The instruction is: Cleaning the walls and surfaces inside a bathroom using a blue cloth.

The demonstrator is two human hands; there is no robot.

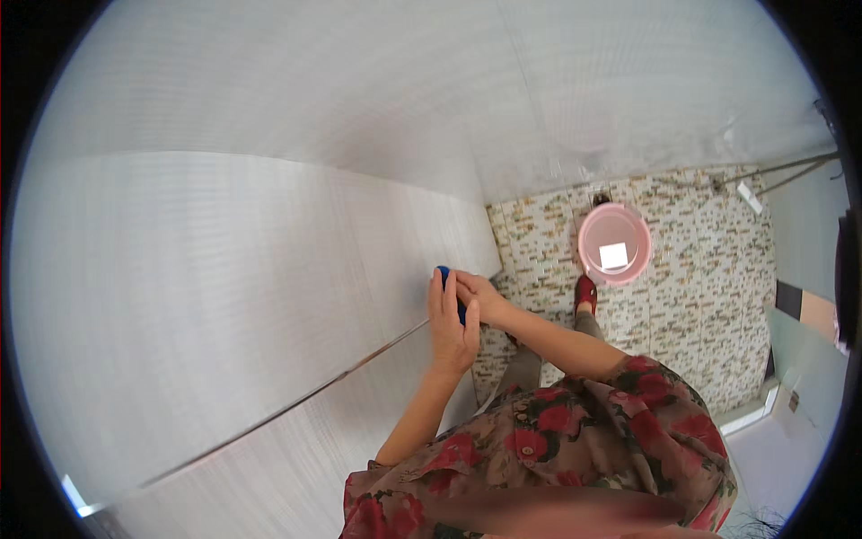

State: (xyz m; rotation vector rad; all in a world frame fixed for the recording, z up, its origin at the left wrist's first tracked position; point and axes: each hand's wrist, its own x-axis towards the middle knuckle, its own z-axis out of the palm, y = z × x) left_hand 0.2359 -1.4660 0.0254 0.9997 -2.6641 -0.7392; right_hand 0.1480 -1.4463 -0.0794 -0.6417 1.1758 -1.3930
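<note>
Both hands are together on a small blue pad [462, 313], pressed against the pale grey wall panel [269, 296] to my left. My left hand [451, 331] holds it with the fingers pointing up along the panel. From the right, my right hand [479, 296] grips the same pad, its fingers close to those of the left. Most of the pad is hidden; only blue bits show at the top and between the hands. Its exact kind cannot be made out.
On the patterned tile floor [691, 296] stands a pink basin [585, 244] with a bright square reflection in it. My red shoe [585, 294] is right beside the basin. A dark seam [314, 393] crosses the panels, and a glass panel [804, 359] is at the right.
</note>
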